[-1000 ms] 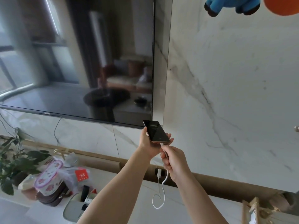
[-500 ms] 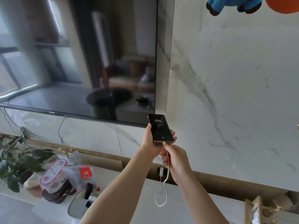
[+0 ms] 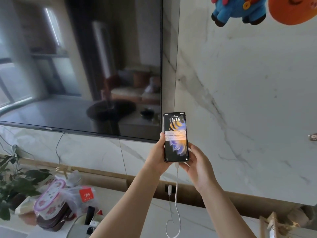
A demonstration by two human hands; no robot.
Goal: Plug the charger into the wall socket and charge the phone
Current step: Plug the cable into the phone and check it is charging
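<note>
I hold a black phone (image 3: 176, 137) upright in front of the marble wall, its lock screen lit and reading 11:15. My left hand (image 3: 158, 156) grips its left edge and back. My right hand (image 3: 197, 164) cups its lower right corner, fingers beside the connector. A white cable (image 3: 176, 189) is plugged into the phone's bottom and hangs down to a loop on the counter. The white charger (image 3: 169, 189) sits in the dark wall socket (image 3: 166, 187) below the phone.
A large dark TV (image 3: 80, 66) fills the upper left wall. On the counter's left stand a leafy plant (image 3: 15, 184), a floral tub (image 3: 49, 198), plastic bags and small items. Plush toys (image 3: 238, 9) hang at top right. A wooden stand (image 3: 272, 225) is at lower right.
The phone tilted upright and its dark screen lit up to the lock screen. My right hand slid from pinching the cable connector to the phone's lower right corner.
</note>
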